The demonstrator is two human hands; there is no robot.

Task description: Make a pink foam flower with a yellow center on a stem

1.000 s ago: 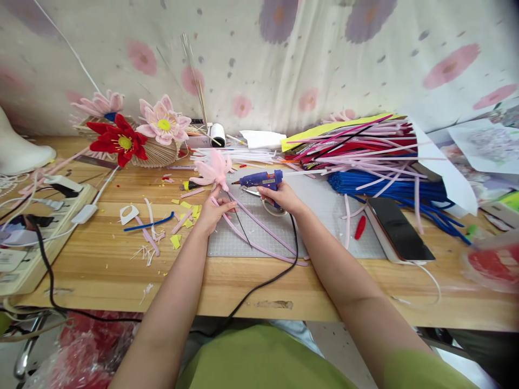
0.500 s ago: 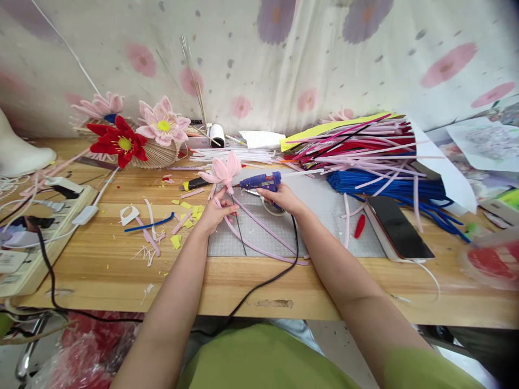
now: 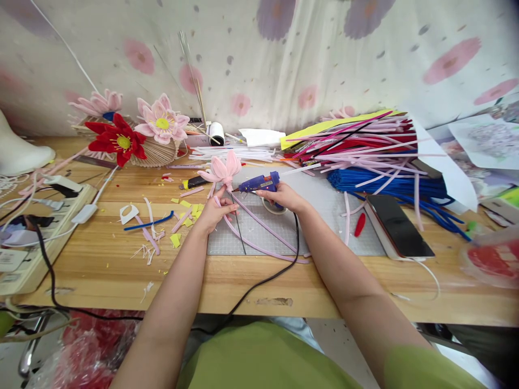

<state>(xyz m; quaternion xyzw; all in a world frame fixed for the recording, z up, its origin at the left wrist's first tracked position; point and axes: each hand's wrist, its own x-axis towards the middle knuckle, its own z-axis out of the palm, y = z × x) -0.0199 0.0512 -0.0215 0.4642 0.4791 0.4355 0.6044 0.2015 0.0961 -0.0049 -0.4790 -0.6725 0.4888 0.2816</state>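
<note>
My left hand (image 3: 219, 210) is closed around the stem just under a pink pipe-cleaner flower (image 3: 221, 168), which stands upright with its petals raised. From the same fingers a lilac pipe cleaner (image 3: 265, 230) trails down to the right, and the dark wire stem (image 3: 240, 227) slants below. My right hand (image 3: 281, 196) grips a blue hot glue gun (image 3: 259, 182), a white glue stick (image 3: 302, 169) poking out of its back. The gun's nozzle points left at the flower's base; whether it touches cannot be made out. Beneath lies a grey cutting mat (image 3: 324, 216).
Finished flowers, including a red one (image 3: 121, 141), stand back left. Bundled blue pipe cleaners (image 3: 385, 186) lie right, near a phone (image 3: 397, 226). A power strip (image 3: 52, 237) sits at left. The gun's black cord (image 3: 263, 281) crosses the table's front edge. Yellow scraps (image 3: 190, 213) lie beside my left hand.
The glue gun in my right hand has shifted slightly left and down, its nozzle now closer to the flower's base. My left hand still holds the flower in nearly the same place.
</note>
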